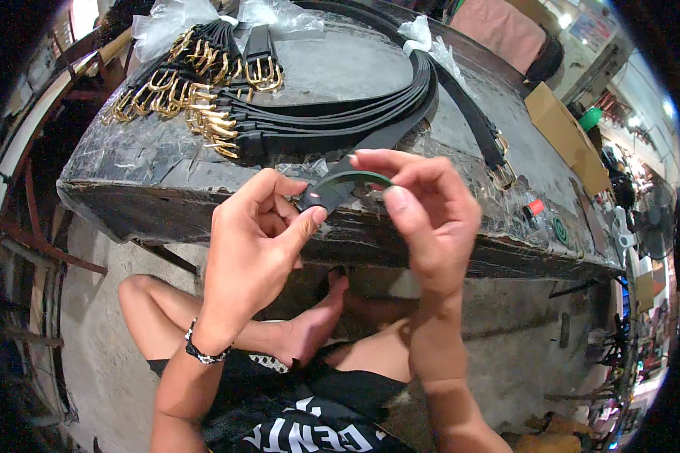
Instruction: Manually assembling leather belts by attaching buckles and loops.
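Observation:
My left hand is closed on a black belt end, pinching it between thumb and fingers just past the table's front edge. A thin dark green strip arches up from that spot to my right hand. The thumb and fingers of my right hand pinch its other end. Whether the strip is fixed to the belt or only lies against it, I cannot tell. Just beyond my hands, a bundle of black belts with gold buckles lies curved on the table.
The worn dark table carries more gold-buckled belts, clear plastic wrapping, and a single belt at right. A small red item and a green coil lie near the right front edge. A cardboard box stands beyond.

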The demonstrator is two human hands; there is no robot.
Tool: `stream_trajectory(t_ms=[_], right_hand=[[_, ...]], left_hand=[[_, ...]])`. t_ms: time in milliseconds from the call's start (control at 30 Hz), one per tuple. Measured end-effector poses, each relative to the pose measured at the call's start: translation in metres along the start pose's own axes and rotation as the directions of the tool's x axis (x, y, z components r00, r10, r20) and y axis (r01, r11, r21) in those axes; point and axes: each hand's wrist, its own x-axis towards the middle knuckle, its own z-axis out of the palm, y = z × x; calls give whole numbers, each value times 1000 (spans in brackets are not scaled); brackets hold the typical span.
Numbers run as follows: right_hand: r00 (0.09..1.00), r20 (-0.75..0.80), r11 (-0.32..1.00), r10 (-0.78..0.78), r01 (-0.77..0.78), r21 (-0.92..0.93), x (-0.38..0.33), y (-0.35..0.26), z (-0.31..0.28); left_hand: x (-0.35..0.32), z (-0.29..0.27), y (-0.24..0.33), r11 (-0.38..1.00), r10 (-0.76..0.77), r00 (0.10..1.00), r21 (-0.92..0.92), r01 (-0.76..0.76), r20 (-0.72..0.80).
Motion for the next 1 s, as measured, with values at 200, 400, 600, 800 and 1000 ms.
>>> stream_trajectory(t_ms=[200, 400, 600, 800, 1000], right_hand=[[994, -95, 996, -45, 37, -82, -8, 19, 14], [995, -82, 983, -61, 46, -176, -13, 20, 13], [987, -88, 951, -137, 106, -291, -17, 26, 16], [979, -90, 926, -184, 142, -350, -17, 29, 19], [971, -83, 894, -225, 171, -415, -17, 31, 19]], left_hand=[[-4, 5, -1, 998, 21, 998, -56, -24, -53], [-10, 10, -9, 970, 41, 989, -231, -74, -143], [-11, 11, -13, 954, 65, 986, -280, -107, -153], [-12, 13, -13, 948, 82, 985, -294, -123, -150], [-12, 12, -13, 948, 89, 985, -292, -129, -146]])
